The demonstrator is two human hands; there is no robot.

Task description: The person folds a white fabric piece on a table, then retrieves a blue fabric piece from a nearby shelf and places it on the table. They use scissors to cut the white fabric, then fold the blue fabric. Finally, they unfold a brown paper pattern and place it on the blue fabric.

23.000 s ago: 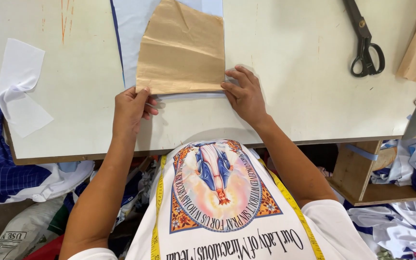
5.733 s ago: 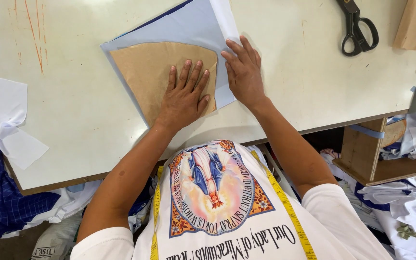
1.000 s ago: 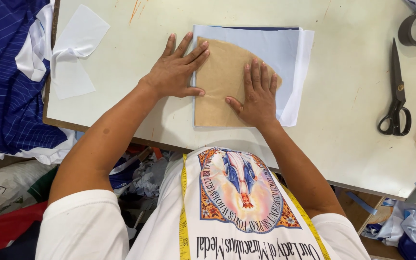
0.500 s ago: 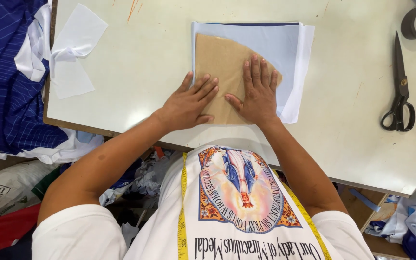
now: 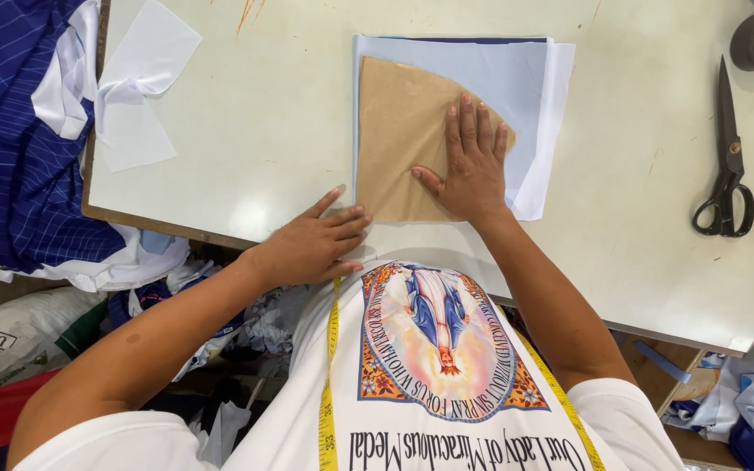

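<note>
The left hand (image 5: 311, 244) rests at the table's (image 5: 263, 131) near edge, fingers loosely spread, gripping nothing. The brown paper pattern (image 5: 403, 139) already lies squared on the pale blue fabric (image 5: 517, 78), pinned by the flat, open right hand (image 5: 473, 166). Cutting looks undone: the scissors (image 5: 726, 166) lie untouched well to the right.

Tailoring workshop: tabletop (image 5: 246, 131) with paper pattern (image 5: 399, 139) on cloth; shears (image 5: 726, 166) right of it, fabric scraps (image 5: 19, 148) left.

left hand (image 5: 311, 244) slid off brown pattern (image 5: 399, 148).
</note>
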